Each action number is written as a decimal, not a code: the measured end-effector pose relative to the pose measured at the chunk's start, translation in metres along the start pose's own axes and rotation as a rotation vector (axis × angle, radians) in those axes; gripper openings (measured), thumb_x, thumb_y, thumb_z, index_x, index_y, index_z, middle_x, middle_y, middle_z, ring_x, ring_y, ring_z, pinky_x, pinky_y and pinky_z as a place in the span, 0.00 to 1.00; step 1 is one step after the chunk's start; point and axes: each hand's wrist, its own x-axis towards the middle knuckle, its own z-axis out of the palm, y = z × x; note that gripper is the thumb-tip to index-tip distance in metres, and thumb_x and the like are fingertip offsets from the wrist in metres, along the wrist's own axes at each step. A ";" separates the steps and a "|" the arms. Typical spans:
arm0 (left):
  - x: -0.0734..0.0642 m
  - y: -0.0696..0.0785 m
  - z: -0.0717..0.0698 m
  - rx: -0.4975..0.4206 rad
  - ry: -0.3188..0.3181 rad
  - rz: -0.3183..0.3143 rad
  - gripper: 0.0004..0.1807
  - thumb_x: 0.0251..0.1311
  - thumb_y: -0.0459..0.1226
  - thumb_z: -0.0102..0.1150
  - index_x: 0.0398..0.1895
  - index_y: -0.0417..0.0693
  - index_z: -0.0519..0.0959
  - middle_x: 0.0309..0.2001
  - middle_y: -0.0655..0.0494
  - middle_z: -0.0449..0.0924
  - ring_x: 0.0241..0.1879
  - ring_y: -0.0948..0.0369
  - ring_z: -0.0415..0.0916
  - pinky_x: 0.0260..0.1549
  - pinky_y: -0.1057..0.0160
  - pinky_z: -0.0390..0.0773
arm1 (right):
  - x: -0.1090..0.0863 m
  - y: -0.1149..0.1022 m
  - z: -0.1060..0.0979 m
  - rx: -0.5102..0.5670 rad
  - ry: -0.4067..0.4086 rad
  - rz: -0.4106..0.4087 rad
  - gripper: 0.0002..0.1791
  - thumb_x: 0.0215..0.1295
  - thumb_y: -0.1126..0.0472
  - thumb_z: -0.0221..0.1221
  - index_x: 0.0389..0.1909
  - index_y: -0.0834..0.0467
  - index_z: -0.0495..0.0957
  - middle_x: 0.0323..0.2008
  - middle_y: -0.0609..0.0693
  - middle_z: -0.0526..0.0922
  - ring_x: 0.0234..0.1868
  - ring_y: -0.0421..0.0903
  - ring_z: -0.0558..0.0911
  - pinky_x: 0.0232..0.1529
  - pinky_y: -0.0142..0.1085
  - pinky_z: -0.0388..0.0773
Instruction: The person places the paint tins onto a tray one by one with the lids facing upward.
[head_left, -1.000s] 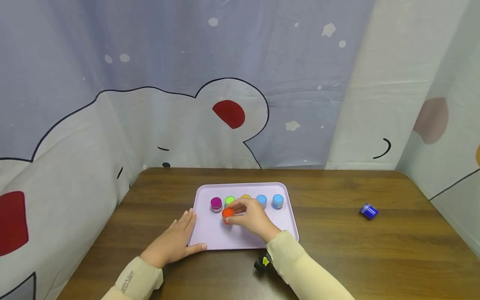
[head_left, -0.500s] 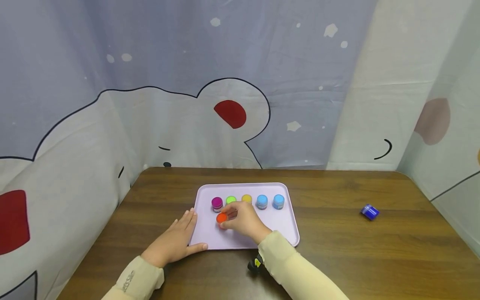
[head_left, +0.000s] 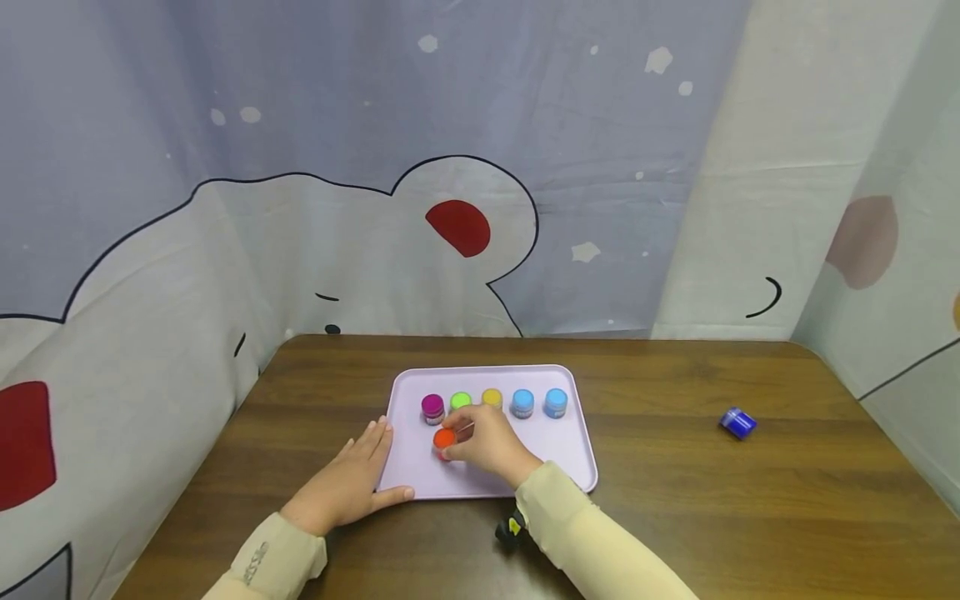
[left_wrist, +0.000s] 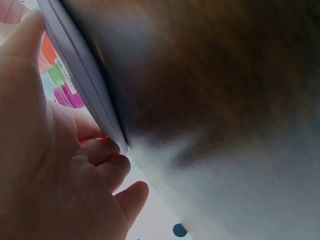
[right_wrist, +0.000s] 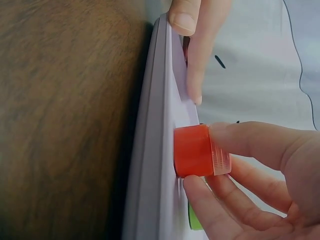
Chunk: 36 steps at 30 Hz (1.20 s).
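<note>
My right hand [head_left: 491,442] pinches a small orange paint jar [head_left: 444,438] between thumb and fingers. In the right wrist view this orange jar, with its clear ribbed lid, stands against the floor of the pale lilac tray [head_left: 558,454]. My left hand [head_left: 348,483] rests along the tray's left edge, its fingers extended and the thumb at the front rim. Behind the orange jar, a row runs across the tray: a purple jar [head_left: 432,408], a green jar [head_left: 461,401], a yellow jar [head_left: 492,397] and two blue jars [head_left: 522,403]. My right fingers partly cover the green and yellow ones.
On the wooden table [head_left: 645,500], a dark blue jar [head_left: 738,422] lies on its side, well right of the tray. A small black device [head_left: 507,531] shows beneath my right sleeve. A patterned curtain [head_left: 600,167] hangs behind the table.
My right hand has brought the orange jar slightly left and toward the front of the tray, mostly in the first half second. My left hand keeps its place.
</note>
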 end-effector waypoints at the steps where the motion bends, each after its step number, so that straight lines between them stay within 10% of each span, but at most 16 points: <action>1: 0.000 -0.001 0.000 0.000 -0.001 -0.003 0.55 0.63 0.61 0.61 0.73 0.22 0.56 0.76 0.27 0.51 0.76 0.35 0.49 0.70 0.34 0.56 | 0.000 0.000 0.000 0.002 -0.001 0.003 0.17 0.49 0.69 0.77 0.42 0.63 0.86 0.36 0.51 0.87 0.39 0.48 0.87 0.42 0.35 0.84; 19: 0.000 -0.006 0.005 0.014 0.019 0.006 0.56 0.63 0.63 0.60 0.74 0.23 0.56 0.76 0.28 0.51 0.76 0.35 0.50 0.70 0.34 0.57 | -0.012 -0.007 -0.008 -0.003 0.016 -0.049 0.17 0.54 0.69 0.72 0.45 0.66 0.84 0.41 0.56 0.87 0.42 0.54 0.87 0.42 0.37 0.85; 36: 0.003 -0.005 0.005 0.010 0.011 0.006 0.56 0.63 0.62 0.60 0.74 0.23 0.56 0.76 0.27 0.51 0.76 0.36 0.49 0.70 0.35 0.56 | -0.050 -0.004 -0.062 -0.380 0.193 -0.278 0.11 0.61 0.67 0.66 0.44 0.63 0.84 0.41 0.53 0.86 0.38 0.50 0.85 0.42 0.41 0.83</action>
